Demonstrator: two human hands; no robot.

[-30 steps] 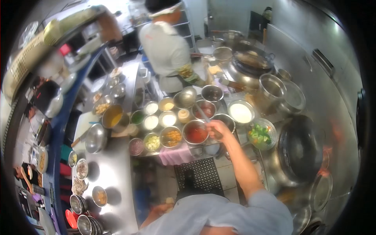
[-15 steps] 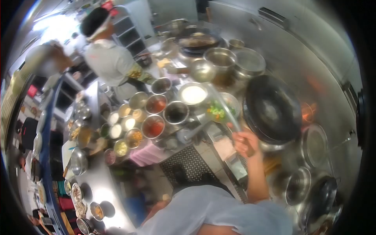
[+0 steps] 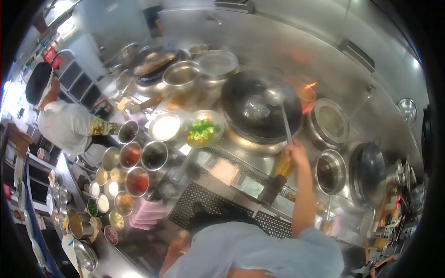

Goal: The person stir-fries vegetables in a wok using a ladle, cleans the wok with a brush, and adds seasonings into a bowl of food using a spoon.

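Observation:
My right hand (image 3: 295, 154) is closed around the handle of a long metal ladle (image 3: 286, 124). The ladle's bowl is over the right side of a large black wok (image 3: 236, 123), which sits on a round metal burner ring. A shiny patch of liquid (image 3: 256, 109) shows near the wok's middle. Left of the wok lies a plate (image 3: 216, 137) of chopped green and orange vegetables (image 3: 203, 130). My left hand (image 3: 178, 244) hangs low beside my body; it is small and blurred, and its fingers do not show clearly.
Flames (image 3: 306, 91) rise behind the wok. Seasoning containers, including a red sauce pot (image 3: 137, 181), crowd the left counter. A pot with a strainer (image 3: 330, 121) stands on the right, near another wok (image 3: 372, 173). A co-worker (image 3: 65, 123) stands at far left.
My view has swung right, shifting the scene left. The ladle has gone from over the left-hand pots to over the wok, and liquid now shows inside the wok.

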